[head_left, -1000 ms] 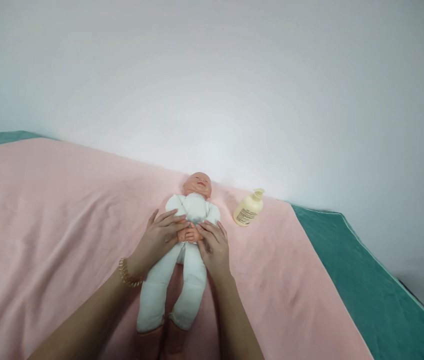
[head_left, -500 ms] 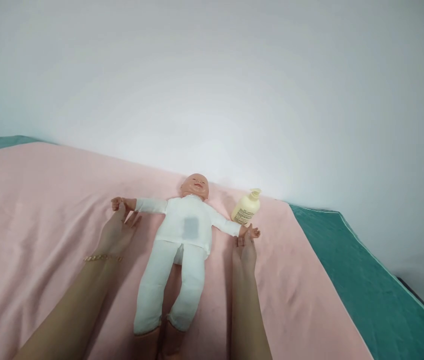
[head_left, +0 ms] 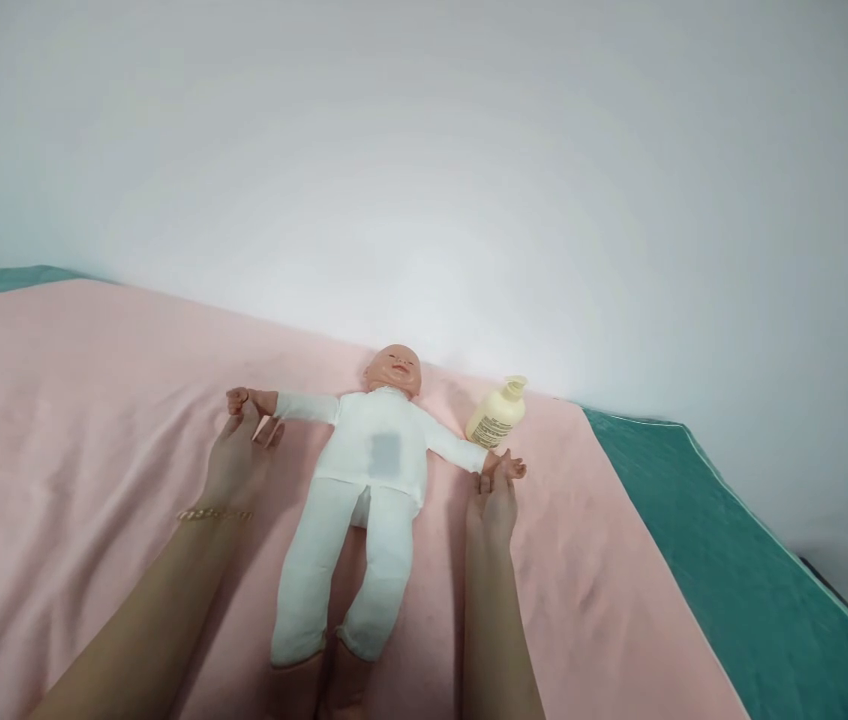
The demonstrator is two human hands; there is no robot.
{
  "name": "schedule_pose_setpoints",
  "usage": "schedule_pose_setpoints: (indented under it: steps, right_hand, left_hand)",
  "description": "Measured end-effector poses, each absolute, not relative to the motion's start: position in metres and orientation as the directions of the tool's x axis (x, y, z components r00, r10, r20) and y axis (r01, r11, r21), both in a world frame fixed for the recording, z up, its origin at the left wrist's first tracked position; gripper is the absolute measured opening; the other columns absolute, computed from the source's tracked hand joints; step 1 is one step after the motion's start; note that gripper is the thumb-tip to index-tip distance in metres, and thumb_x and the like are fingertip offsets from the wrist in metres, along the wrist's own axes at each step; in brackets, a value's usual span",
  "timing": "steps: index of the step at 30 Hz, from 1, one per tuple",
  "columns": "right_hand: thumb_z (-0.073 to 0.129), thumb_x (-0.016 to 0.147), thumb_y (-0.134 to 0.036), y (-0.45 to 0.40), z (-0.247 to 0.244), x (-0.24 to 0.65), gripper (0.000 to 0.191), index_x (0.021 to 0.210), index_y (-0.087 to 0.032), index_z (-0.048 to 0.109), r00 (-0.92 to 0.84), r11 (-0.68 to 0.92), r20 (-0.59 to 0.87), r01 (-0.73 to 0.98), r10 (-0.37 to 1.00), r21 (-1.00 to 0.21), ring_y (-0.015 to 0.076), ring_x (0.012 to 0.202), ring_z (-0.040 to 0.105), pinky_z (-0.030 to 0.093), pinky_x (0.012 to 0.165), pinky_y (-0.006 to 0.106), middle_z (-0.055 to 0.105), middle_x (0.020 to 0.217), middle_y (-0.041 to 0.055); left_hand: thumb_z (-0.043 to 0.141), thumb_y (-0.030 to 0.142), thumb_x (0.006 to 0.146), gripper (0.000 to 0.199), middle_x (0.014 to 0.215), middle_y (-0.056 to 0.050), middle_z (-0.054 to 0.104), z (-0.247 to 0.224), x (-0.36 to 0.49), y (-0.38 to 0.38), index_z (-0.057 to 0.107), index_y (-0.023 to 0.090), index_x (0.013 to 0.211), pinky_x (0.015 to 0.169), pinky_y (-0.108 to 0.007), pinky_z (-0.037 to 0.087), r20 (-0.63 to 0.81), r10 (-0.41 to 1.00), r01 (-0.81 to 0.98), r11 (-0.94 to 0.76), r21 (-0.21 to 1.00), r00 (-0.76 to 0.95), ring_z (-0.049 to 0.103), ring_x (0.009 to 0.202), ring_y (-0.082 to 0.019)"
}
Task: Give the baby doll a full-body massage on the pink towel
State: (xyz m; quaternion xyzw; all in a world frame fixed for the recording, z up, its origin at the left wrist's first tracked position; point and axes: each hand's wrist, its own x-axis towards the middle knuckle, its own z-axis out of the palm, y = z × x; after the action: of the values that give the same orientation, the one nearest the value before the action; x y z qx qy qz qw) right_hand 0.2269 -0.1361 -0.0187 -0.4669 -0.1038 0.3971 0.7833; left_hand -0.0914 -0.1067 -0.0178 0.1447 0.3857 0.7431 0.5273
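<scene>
A baby doll [head_left: 371, 450] with a white cloth body lies on its back, its arms stretched out to both sides. A dark grey patch marks its chest. My left hand [head_left: 235, 465] holds the doll's hand on the left side, thumb against it and the fingers curled below. On the other side my right hand [head_left: 495, 508] grips the doll's other hand between thumb and fingers. Just beyond that hand is a pale yellow pump bottle [head_left: 497, 412] with a printed label. A bracelet [head_left: 214, 514] circles my left wrist.
A wrinkled pink sheet [head_left: 94, 400] lies under the doll. Green cloth [head_left: 701, 510] shows past its right edge and at the far left. A pale wall [head_left: 424, 180] rises right behind the doll's head.
The doll, bottle and both hands appear slightly further right in the view. My hands keep their hold on the doll's hands, and its arms stay outstretched.
</scene>
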Motion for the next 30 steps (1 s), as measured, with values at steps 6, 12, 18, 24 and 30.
schedule_pose_setpoints:
  steps: [6, 12, 18, 24, 30]
  right_hand:
    - [0.070, 0.077, -0.035, -0.147, 0.001, 0.198, 0.043, 0.116, -0.018, 0.060, 0.665, 0.384, 0.165, -0.197, 0.728, -0.902, 0.0233, 0.129, 0.050, 0.040, 0.108, 0.043, 0.054, 0.137, 0.0102]
    - [0.068, 0.081, -0.024, -0.159, -0.005, 0.164, 0.032, 0.113, -0.019, 0.063, 0.310, 0.518, 0.553, 0.195, 0.773, -0.833, 0.0239, 0.116, 0.059, 0.043, 0.104, 0.048, 0.065, 0.118, 0.0109]
    - [0.063, 0.083, -0.015, -0.156, -0.015, 0.154, 0.033, 0.114, -0.025, 0.065, 0.024, 0.659, 0.748, 0.453, 0.664, -0.600, 0.0226, 0.116, 0.058, 0.045, 0.104, 0.048, 0.067, 0.113, 0.0084]
    - [0.063, 0.083, -0.013, -0.153, -0.014, 0.156, 0.032, 0.113, -0.025, 0.065, -0.028, 0.680, 0.790, 0.528, 0.613, -0.509, 0.0224, 0.114, 0.059, 0.047, 0.102, 0.048, 0.068, 0.111, 0.0082]
    - [0.062, 0.084, -0.014, -0.154, -0.014, 0.157, 0.032, 0.114, -0.025, 0.065, -0.035, 0.670, 0.759, 0.498, 0.650, -0.550, 0.0225, 0.116, 0.058, 0.044, 0.105, 0.049, 0.068, 0.113, 0.0080]
  left_hand:
    - [0.069, 0.040, 0.082, 0.033, 0.124, -0.006, 0.064, 0.006, -0.062, -0.129, 0.067, 0.022, 0.109, 0.106, -0.040, 0.043, 0.284, 0.900, -0.150, -0.348, 0.926, -0.332, 0.056, 0.120, -0.024]
    - [0.066, 0.033, 0.085, 0.028, 0.119, -0.004, 0.068, -0.001, -0.041, -0.138, 0.069, 0.025, 0.111, 0.106, -0.044, 0.042, 0.590, 0.804, 0.319, -0.581, 0.748, 0.081, 0.055, 0.121, -0.025]
    - [0.059, 0.026, 0.090, 0.025, 0.121, -0.002, 0.067, -0.011, -0.039, -0.130, 0.069, 0.026, 0.113, 0.104, -0.043, 0.042, 0.665, 0.689, 0.471, -0.707, 0.528, 0.289, 0.051, 0.123, -0.023]
    - [0.058, 0.022, 0.090, 0.025, 0.120, -0.001, 0.068, -0.009, -0.038, -0.130, 0.069, 0.026, 0.112, 0.103, -0.042, 0.042, 0.670, 0.667, 0.533, -0.715, 0.452, 0.325, 0.051, 0.122, -0.022]
    - [0.059, 0.026, 0.089, 0.024, 0.118, -0.002, 0.069, -0.010, -0.036, -0.131, 0.070, 0.027, 0.111, 0.104, -0.045, 0.042, 0.664, 0.691, 0.520, -0.694, 0.498, 0.286, 0.053, 0.121, -0.023]
